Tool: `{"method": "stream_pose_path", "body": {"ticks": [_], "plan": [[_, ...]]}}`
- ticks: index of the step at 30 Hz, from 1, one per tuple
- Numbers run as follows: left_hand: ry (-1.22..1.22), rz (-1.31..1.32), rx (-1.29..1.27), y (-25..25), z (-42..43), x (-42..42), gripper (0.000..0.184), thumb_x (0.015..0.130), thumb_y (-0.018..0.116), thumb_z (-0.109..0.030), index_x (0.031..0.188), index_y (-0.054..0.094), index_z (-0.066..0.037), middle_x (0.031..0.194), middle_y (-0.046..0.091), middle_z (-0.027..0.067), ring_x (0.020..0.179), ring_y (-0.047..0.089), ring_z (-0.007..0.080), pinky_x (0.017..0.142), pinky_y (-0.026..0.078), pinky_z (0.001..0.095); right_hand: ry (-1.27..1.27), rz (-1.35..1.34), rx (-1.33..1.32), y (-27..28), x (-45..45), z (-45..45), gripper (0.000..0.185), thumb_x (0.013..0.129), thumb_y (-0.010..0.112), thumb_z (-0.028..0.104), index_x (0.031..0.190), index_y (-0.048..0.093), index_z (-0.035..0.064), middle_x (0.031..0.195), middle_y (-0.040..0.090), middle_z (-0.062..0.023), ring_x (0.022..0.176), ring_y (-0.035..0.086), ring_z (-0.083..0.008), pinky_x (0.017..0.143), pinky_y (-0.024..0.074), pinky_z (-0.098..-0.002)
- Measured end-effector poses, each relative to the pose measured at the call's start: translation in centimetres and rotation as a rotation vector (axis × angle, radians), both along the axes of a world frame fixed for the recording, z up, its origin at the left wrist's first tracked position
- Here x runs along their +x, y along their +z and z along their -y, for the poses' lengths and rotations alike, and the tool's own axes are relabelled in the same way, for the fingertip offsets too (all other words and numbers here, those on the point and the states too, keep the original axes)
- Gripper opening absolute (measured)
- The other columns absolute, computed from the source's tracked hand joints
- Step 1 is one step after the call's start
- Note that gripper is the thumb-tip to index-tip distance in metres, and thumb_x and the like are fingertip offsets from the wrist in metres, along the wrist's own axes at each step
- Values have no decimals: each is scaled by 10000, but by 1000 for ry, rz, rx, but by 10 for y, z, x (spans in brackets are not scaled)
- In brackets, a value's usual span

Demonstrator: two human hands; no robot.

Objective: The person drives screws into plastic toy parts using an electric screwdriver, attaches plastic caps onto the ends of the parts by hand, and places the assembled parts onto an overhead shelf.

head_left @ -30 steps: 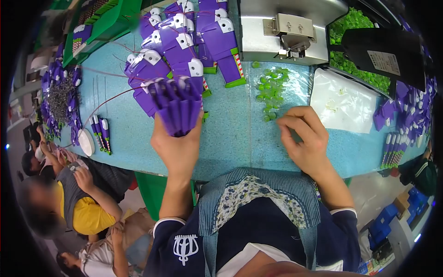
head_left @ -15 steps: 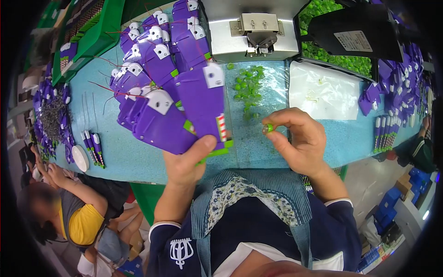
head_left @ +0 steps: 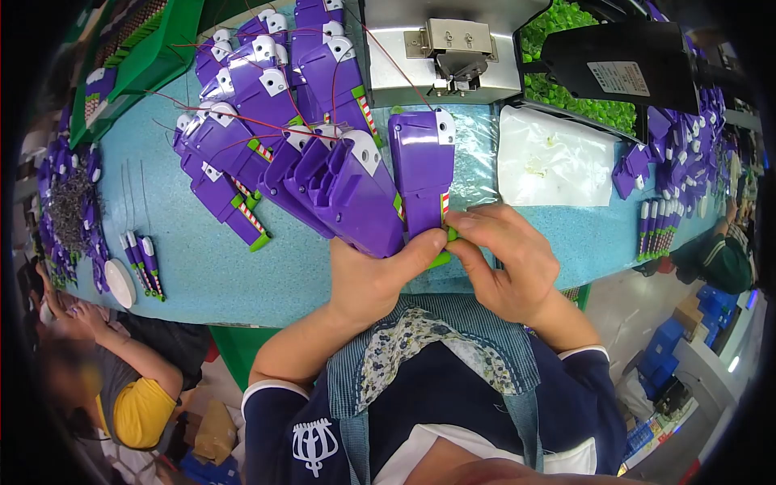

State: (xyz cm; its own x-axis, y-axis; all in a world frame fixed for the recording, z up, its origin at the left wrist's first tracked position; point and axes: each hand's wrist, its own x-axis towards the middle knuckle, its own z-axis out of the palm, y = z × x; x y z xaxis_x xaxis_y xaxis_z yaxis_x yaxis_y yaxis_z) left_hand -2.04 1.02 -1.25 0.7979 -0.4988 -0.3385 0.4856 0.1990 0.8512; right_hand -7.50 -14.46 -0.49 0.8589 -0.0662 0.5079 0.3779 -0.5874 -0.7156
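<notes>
My left hand (head_left: 368, 279) is closed around a fan of purple wing-shaped plastic pieces (head_left: 343, 198), which have white tips and green, red-and-white striped ends. One purple piece (head_left: 420, 153) stands apart at the fan's right, its lower end under my left thumb. My right hand (head_left: 513, 259) pinches a small green plastic part (head_left: 452, 234) against the lower right end of that piece. Whether the part is seated there is hidden by the fingertips. More purple pieces (head_left: 323, 73) with thin red wires lie on the blue table beyond my left hand.
A metal machine (head_left: 453, 52) stands at the back centre, beside a black bin of green parts (head_left: 566, 85). A white plastic sheet (head_left: 554, 158) lies to the right. At left are a green crate (head_left: 153, 77), a white oval (head_left: 120, 283) and slim purple pieces (head_left: 145, 259). Another person (head_left: 141, 396) sits lower left.
The wing pieces in my left hand have moved right, over the loose green parts. My right hand has brought its small green part against the end of the rightmost wing piece.
</notes>
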Motion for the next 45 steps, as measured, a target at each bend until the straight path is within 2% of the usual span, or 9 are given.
{"method": "stream_pose_path", "body": {"ticks": [2, 4, 18, 26, 29, 32, 39, 43, 45], "plan": [[35, -44, 5, 1, 2, -2, 437, 751, 638, 85, 1161, 510, 0, 1041, 603, 86, 933, 595, 176, 837, 471, 320, 2, -3, -11, -1, -1, -3, 299, 706, 707, -97, 985, 603, -60, 880, 659, -169, 711, 636, -304, 619, 536, -364], [109, -64, -118, 2, 5, -2, 280, 786, 672, 39, 1052, 587, 9, 959, 623, 54, 843, 598, 108, 699, 486, 240, -3, -16, 5, 3, -1, -4, 282, 709, 706, -94, 972, 609, -59, 880, 657, -167, 709, 635, -300, 616, 532, -361], [90, -119, -251, 4, 9, -4, 368, 796, 653, 58, 1140, 534, 2, 1029, 610, 81, 918, 604, 160, 802, 488, 294, -34, -167, 186, 3, -13, 15, 285, 737, 661, -75, 1013, 607, -29, 885, 654, -151, 746, 639, -274, 651, 501, -340], [9, -271, -177, -1, 3, -6, 414, 783, 709, 12, 1160, 539, -15, 1052, 610, 60, 940, 599, 149, 813, 497, 300, 72, -421, 881, -1, -7, 6, 267, 830, 601, -70, 1092, 557, -43, 1056, 618, -122, 986, 619, -191, 906, 486, -315], [-24, -221, -149, -3, -5, -5, 441, 764, 747, -27, 1156, 545, -16, 1040, 613, 48, 929, 597, 140, 803, 499, 289, 76, -408, 991, -5, -6, 4, 295, 840, 591, -84, 1127, 535, -48, 1058, 612, -117, 1021, 611, -183, 931, 481, -317], [-140, -249, -73, 0, -10, -2, 455, 747, 764, -33, 1147, 546, -15, 1016, 617, 47, 912, 604, 137, 791, 503, 281, 85, -441, 896, -5, -8, -2, 314, 847, 560, -87, 1147, 472, -59, 1059, 605, -173, 1039, 595, -206, 920, 470, -342], [175, -366, -194, -2, -9, -3, 406, 752, 744, -3, 1112, 557, -8, 997, 623, 69, 872, 612, 138, 756, 512, 283, 121, -453, 859, -2, -9, -5, 352, 850, 577, -58, 1177, 446, -52, 1048, 612, -177, 1027, 599, -211, 908, 474, -337], [-60, -375, -182, 7, -6, 0, 427, 754, 738, -15, 1134, 545, 2, 996, 626, 86, 872, 621, 166, 758, 519, 307, 138, -366, 938, -5, -5, 1, 362, 830, 586, -94, 1177, 496, -42, 1057, 607, -140, 1004, 619, -194, 881, 507, -317], [-121, -442, -224, 9, -6, 1, 427, 755, 736, -17, 1136, 545, 5, 991, 628, 94, 871, 627, 181, 760, 522, 315, 200, -495, 1056, 2, -5, 1, 377, 838, 578, -92, 1198, 481, -34, 1048, 615, -146, 988, 619, -182, 825, 524, -311]]}}
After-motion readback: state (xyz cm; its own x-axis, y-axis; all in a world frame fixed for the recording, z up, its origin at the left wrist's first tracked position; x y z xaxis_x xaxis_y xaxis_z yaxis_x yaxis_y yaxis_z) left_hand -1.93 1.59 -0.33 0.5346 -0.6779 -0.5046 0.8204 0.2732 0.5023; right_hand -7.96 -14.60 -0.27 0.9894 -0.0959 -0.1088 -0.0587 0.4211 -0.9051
